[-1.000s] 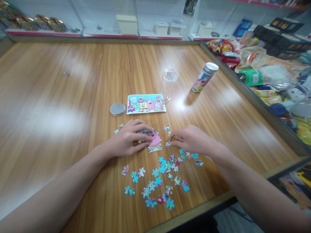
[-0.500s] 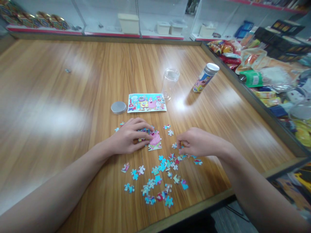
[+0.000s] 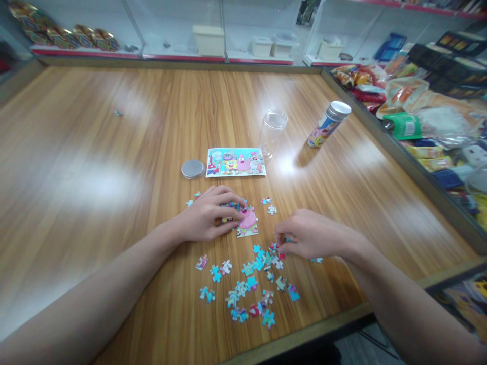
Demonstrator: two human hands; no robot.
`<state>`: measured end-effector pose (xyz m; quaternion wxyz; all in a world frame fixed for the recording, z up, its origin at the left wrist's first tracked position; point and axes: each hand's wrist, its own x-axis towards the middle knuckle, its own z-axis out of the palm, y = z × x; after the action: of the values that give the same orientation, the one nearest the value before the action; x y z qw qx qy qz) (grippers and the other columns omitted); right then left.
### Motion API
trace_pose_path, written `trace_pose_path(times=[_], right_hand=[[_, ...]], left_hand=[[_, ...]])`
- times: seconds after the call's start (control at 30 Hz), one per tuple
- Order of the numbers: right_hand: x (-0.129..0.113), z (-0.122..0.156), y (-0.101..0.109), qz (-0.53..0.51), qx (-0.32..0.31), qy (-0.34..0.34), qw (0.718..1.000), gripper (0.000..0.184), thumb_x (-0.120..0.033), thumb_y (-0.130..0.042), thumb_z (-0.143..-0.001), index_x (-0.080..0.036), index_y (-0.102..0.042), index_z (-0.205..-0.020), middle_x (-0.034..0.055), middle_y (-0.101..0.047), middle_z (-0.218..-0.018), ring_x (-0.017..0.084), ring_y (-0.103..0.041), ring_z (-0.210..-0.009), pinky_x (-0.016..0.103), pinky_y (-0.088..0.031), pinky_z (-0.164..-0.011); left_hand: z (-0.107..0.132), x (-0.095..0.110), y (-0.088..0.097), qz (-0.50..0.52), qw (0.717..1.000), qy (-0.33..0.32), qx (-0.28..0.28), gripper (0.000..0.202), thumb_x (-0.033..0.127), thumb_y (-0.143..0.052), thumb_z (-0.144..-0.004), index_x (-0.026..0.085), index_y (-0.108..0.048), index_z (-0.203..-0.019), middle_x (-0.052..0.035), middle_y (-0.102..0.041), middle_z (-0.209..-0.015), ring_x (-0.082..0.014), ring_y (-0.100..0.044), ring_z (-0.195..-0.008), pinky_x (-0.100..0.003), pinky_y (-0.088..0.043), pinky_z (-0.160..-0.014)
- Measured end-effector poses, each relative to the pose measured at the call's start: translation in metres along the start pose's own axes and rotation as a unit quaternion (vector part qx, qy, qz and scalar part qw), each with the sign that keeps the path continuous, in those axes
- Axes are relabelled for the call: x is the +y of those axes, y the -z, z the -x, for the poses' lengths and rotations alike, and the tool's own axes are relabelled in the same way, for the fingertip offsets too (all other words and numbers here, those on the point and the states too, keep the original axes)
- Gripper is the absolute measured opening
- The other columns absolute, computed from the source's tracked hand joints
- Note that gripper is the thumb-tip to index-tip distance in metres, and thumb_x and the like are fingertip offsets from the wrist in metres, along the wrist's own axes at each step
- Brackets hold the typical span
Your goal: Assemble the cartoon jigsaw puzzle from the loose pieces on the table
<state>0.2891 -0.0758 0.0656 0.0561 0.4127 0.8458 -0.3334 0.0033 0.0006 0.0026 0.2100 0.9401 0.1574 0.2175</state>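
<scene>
My left hand (image 3: pixel 213 213) rests with fingers spread over a partly joined jigsaw puzzle (image 3: pixel 248 223), covering much of it. A pink cartoon figure shows at the puzzle's right side. My right hand (image 3: pixel 304 233) is lowered to the loose puzzle pieces (image 3: pixel 259 262), its thumb and fingertips drawn together at their upper right edge. Whatever is between those fingertips is hidden. Above the puzzle lies a printed picture sheet (image 3: pixel 236 163) with cartoon figures. Two loose pieces (image 3: pixel 271 209) lie between the hands.
Beyond the hands are a round silver lid (image 3: pixel 193 169), a clear plastic jar (image 3: pixel 273 133) and a printed tube (image 3: pixel 327 124) with a silver cap. Packaged goods (image 3: pixel 411 111) line the right side past the table's raised edge (image 3: pixel 395 157). White shelves (image 3: pixel 171 30) stand behind.
My right hand has moved slightly down and left relative to the pieces. My left hand stays on the puzzle. The whole view has shifted a little.
</scene>
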Motion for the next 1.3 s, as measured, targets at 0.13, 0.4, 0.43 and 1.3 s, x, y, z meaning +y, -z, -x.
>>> trace_pose_path(times=[0.13, 0.4, 0.43, 1.3], right_hand=[[-0.003, -0.002, -0.002, -0.007, -0.018, 0.003, 1.000, 0.013, -0.029, -0.072, -0.083, -0.022, -0.075, -0.094, -0.0009, -0.074, -0.082, 0.012, -0.065, -0.073, 0.023, -0.034, -0.065], [-0.014, 0.001, -0.003, 0.013, -0.019, 0.008, 1.000, 0.008, -0.026, -0.070, -0.082, -0.020, -0.073, -0.086, -0.0013, -0.068, -0.072, 0.009, -0.055, -0.061, 0.023, -0.025, -0.058], [-0.017, 0.001, -0.005, 0.017, -0.017, 0.009, 1.000, 0.010, -0.029, -0.071, -0.082, -0.020, -0.073, -0.085, -0.0011, -0.067, -0.070, 0.009, -0.053, -0.060, 0.024, -0.023, -0.057], [-0.028, -0.004, -0.020, 0.008, -0.052, 0.101, 0.993, 0.013, -0.019, -0.067, -0.085, -0.024, -0.077, -0.092, -0.0019, -0.074, -0.078, 0.010, -0.062, -0.064, 0.024, -0.027, -0.058]], left_hand=[[0.000, 0.000, 0.000, 0.002, 1.000, 0.002, -0.004, 0.020, 0.025, -0.066, -0.089, 0.028, -0.073, -0.107, -0.0048, -0.067, -0.124, -0.0235, -0.056, -0.111, -0.043, -0.045, -0.097], [0.000, 0.000, 0.000, 0.003, 1.000, 0.003, -0.005, 0.021, 0.025, -0.066, -0.090, 0.029, -0.072, -0.109, -0.0041, -0.066, -0.125, -0.0231, -0.056, -0.110, -0.043, -0.045, -0.098], [0.001, 0.000, 0.000, 0.004, 1.000, 0.003, -0.005, 0.021, 0.025, -0.066, -0.090, 0.029, -0.072, -0.109, -0.0041, -0.066, -0.125, -0.0232, -0.056, -0.110, -0.043, -0.045, -0.098], [0.000, 0.003, 0.002, 0.042, 0.994, 0.023, 0.097, 0.026, 0.015, -0.059, -0.091, 0.025, -0.072, -0.112, -0.0075, -0.066, -0.122, -0.0214, -0.061, -0.110, -0.041, -0.050, -0.096]])
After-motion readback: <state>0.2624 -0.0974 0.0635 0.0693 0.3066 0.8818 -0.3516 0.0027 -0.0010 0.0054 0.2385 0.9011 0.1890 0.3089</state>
